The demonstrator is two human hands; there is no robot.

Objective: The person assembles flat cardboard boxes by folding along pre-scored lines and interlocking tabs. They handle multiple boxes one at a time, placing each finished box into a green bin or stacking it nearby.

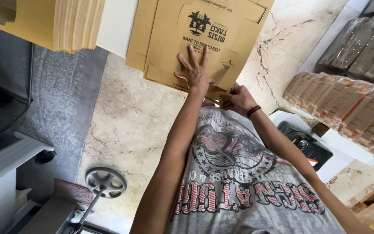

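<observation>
Apparently upside down in view, the flat brown printed cardboard box blank (204, 39) lies long axis upward-right. Left hand (194, 71) presses it, fingers spread. Right hand (237, 99) pinches its near edge.

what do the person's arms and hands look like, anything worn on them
Both arms are bare, with no sleeves showing and no gloves. One hand wears nothing; the other hand has a dark band with a reddish edge at the wrist. No rings are visible.
</observation>
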